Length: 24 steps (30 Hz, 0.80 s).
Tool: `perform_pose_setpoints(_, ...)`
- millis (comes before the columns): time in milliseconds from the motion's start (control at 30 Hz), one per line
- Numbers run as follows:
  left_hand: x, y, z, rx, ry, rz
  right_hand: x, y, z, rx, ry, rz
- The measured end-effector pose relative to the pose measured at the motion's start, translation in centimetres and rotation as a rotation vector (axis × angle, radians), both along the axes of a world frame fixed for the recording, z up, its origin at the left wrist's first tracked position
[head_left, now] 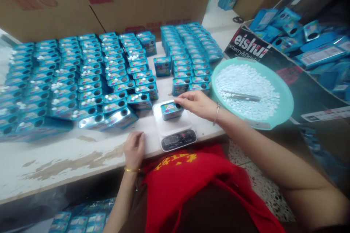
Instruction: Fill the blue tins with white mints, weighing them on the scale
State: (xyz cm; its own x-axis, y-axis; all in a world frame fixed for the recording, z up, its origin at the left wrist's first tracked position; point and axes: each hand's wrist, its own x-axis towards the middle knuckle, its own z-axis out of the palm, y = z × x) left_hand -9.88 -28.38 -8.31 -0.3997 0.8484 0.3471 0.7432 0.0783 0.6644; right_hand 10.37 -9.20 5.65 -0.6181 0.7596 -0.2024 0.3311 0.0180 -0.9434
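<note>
Blue tin [170, 111] sits on the scale [166, 128], right hand [196, 104] bunched at its corner, grip unclear; left hand [134, 149] lies half-curled, empty, on the desk [101, 149]!

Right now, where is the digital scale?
In the head view, the digital scale sits at the front table edge, right of the left hand, under a blue tin.

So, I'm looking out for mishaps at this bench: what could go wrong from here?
The right hand is right at the blue tin on the scale, so finger pressure might skew the reading. Loose white pellets on several tins at the left could roll off if bumped. The right forearm passes close to the green basin, so a careless sweep might spill its contents.
</note>
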Motion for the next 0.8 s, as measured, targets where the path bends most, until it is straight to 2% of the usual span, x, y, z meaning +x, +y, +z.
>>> perform_pose_setpoints(100, 0.0, 0.0, 0.0, -0.011, -0.008, 0.006, 0.1, 0.3, 0.1, 0.096, 0.015, -0.012)
perform_pose_setpoints(167, 0.0, 0.0, 0.0, -0.022, -0.017, 0.014, 0.7, 0.3, 0.6, 0.094, 0.027, -0.062)
perform_pose_setpoints(367, 0.1, 0.0, 0.1, -0.031, -0.009, 0.022, 4.0, 0.6, 1.6, -0.253, 0.215, -0.187)
perform_pose_setpoints(433, 0.0, 0.0, 0.1, -0.031, -0.015, 0.018, 5.6, 1.2, 1.6, -0.316, 0.285, -0.247)
perform_pose_setpoints(533, 0.0, 0.1, 0.2, -0.032, -0.024, 0.011, 8.7, 2.1, 1.5, -0.328, 0.311, -0.394)
perform_pose_setpoints(667, 0.1, 0.1, 0.1, -0.03, -0.014, 0.009, 13.6, 3.0, 0.7, -0.263, 0.251, -0.55)
perform_pose_setpoints(800, 0.2, 0.0, 0.1, -0.036, -0.011, 0.014, 17.1, 2.7, -1.6, -0.145, 0.268, -0.718)
